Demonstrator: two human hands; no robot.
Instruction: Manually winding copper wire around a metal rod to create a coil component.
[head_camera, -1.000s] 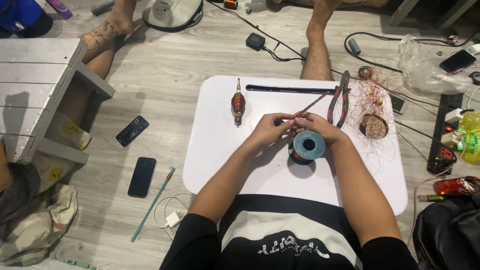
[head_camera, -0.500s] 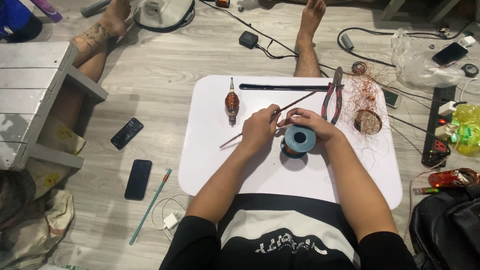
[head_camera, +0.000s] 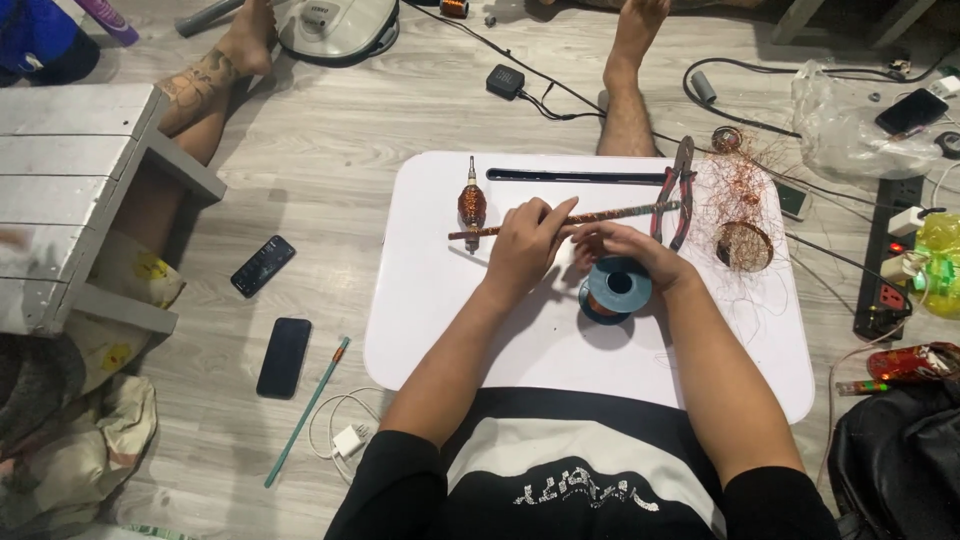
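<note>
Grey plank flooring surrounds a low white table (head_camera: 480, 330), and over its middle both hands work a long thin rod (head_camera: 600, 214) that lies nearly level across the top. The left hand (head_camera: 527, 245) is closed around the rod's middle; the right hand (head_camera: 625, 248) pinches close beside it, just above a blue spool of copper wire (head_camera: 615, 288) resting on the table. That rod looks light and stiff, probably slick where it is wound — best taken near the middle, as now, so neither end dips. Fine wire would kink or snap under a hard pull. Crowding the work: red-handled pliers (head_camera: 680, 185) touching the rod's far end, a loose tangle of copper wire (head_camera: 742, 215) to the right, a small wound armature (head_camera: 472, 203) and a black bar (head_camera: 580, 176) behind — all within a sweep of the rod's tips
</note>
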